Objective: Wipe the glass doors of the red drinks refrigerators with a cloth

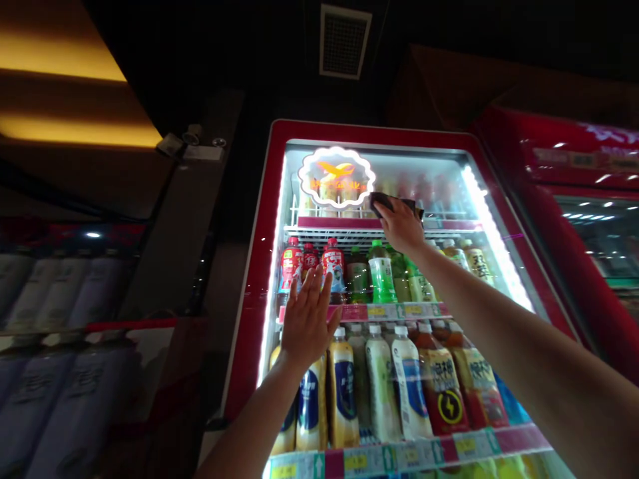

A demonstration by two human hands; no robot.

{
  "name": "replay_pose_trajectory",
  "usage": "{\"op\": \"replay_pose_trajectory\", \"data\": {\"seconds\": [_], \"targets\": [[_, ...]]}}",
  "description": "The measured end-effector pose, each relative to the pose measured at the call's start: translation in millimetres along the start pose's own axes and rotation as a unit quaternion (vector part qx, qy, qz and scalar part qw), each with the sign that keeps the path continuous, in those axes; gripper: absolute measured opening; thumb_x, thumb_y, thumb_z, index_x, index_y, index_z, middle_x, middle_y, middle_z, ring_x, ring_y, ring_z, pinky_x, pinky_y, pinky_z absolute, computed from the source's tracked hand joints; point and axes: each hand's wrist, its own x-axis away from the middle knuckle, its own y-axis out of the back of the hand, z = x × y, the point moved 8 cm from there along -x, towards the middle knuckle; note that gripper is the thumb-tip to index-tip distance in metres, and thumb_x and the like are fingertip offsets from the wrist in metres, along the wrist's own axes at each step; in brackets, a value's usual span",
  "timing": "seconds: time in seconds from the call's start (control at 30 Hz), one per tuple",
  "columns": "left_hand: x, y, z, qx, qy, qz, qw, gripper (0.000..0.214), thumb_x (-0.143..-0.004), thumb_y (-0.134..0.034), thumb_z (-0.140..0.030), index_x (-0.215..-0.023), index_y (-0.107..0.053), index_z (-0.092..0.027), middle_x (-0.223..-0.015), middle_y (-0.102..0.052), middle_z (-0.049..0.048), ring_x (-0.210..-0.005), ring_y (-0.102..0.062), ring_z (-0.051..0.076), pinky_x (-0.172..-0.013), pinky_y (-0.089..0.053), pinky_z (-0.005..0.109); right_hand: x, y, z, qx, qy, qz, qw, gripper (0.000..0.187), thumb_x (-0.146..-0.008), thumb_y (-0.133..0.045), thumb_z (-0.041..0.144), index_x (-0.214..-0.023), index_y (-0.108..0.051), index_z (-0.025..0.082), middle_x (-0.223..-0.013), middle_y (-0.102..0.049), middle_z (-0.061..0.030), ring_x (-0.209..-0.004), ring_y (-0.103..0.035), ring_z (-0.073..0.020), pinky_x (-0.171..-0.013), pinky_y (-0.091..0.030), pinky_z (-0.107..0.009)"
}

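Note:
A lit drinks fridge with a red frame (252, 279) and a glass door stands in front of me. My left hand (308, 324) is raised at the door's left side, fingers stretched out, palm toward the glass; it appears to rest on it. Higher up, my right hand (401, 226) presses a dark cloth (394, 201) to the glass, just right of a glowing scalloped sign (337, 176). Part of the cloth is hidden under my fingers. Behind the glass, red-labelled bottles (333, 266) and a green bottle (382, 273) stand on the middle shelf.
Below, a shelf holds several white-capped bottles (344, 392) above a price strip (409, 456). A second red fridge (574, 156) stands at the right. Large pale bottle shapes (74, 392) are at the left. Overhead is a ceiling vent (344, 41).

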Motion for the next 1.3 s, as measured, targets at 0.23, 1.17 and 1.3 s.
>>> {"op": "replay_pose_trajectory", "data": {"seconds": [0.23,1.17,1.3], "targets": [[1.4,1.0,-0.3,0.041,0.004,-0.019,0.999,0.077,-0.104,-0.041,-0.041,-0.165,0.000,-0.018,-0.169,-0.021,0.0119,-0.157,-0.023,0.028,-0.130,-0.017,0.054,31.1,-12.5,45.9,0.023,-0.019,-0.025,0.999,0.070,-0.089,-0.041,0.010,-0.155,-0.045,0.030,-0.159,-0.042,-0.0157,-0.147,-0.034,-0.0420,-0.108,-0.035,-0.076],[-34.7,-29.2,-140.2,0.086,-0.073,0.019,0.993,0.061,-0.103,-0.043,-0.039,-0.161,-0.029,-0.027,-0.167,-0.035,0.0038,-0.157,-0.024,0.023,-0.131,-0.007,0.050,37.3,8.0,-54.1,-0.002,0.030,0.043,0.999,0.058,-0.097,-0.039,0.014,-0.149,-0.053,0.033,-0.159,-0.045,-0.0093,-0.148,-0.037,-0.0312,-0.114,-0.040,-0.055],[-34.8,-32.7,-142.1,0.074,-0.073,0.007,0.995,0.063,-0.102,-0.045,-0.043,-0.161,-0.032,-0.025,-0.167,-0.035,0.0038,-0.157,-0.023,0.023,-0.131,0.000,0.048,23.6,17.7,-91.8,0.006,-0.034,0.010,0.999,0.052,-0.101,-0.036,0.025,-0.151,-0.051,0.030,-0.158,-0.046,-0.0120,-0.145,-0.041,-0.0333,-0.113,-0.040,-0.059]]}}
